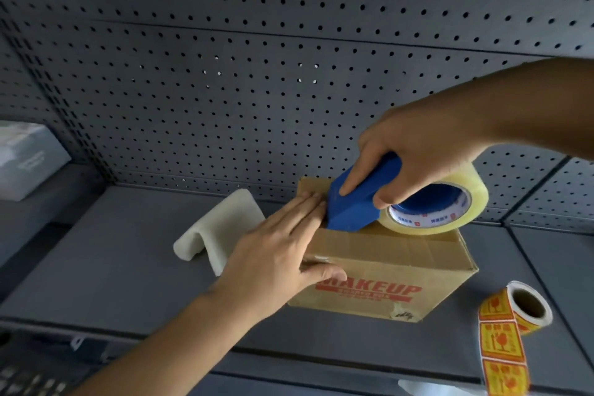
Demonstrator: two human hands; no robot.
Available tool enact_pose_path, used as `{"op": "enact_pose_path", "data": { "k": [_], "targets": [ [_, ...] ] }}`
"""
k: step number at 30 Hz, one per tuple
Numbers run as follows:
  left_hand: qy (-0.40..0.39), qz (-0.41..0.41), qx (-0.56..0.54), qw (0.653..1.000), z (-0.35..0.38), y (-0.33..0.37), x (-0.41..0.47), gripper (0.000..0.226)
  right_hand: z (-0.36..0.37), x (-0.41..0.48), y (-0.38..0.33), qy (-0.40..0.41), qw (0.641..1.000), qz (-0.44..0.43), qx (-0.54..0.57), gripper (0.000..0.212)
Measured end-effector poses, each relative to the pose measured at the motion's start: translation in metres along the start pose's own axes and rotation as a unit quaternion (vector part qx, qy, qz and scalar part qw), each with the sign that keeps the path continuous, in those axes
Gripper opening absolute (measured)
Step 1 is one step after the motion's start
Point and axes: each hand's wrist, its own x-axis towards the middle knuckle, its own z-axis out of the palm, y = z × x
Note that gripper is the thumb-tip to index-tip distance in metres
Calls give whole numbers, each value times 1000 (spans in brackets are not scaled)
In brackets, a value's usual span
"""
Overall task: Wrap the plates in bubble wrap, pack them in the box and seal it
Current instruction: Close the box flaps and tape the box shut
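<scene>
A closed brown cardboard box (392,270) with red "MAKEUP" print stands on the grey shelf. My right hand (421,151) grips a blue tape dispenser (356,202) carrying a roll of clear tape (450,206), its front edge pressed on the box top near the far left corner. My left hand (279,251) lies flat on the box's left side, fingers stretched along the top next to the dispenser, thumb on the front face. No plates or bubble wrap show; the box contents are hidden.
A folded white foam sheet (218,228) lies left of the box. A roll of orange fragile stickers (511,325) sits at the front right, its strip hanging over the shelf edge. A grey pegboard (257,74) backs the shelf. A pale box (25,161) stands far left.
</scene>
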Motion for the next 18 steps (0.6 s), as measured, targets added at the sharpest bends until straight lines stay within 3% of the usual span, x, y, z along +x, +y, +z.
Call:
{"op": "enact_pose_path", "data": {
  "k": [18],
  "targets": [
    [10, 3, 38, 999, 2, -2, -5, 86, 12, -42, 33, 5, 999, -12, 32, 44]
  ]
}}
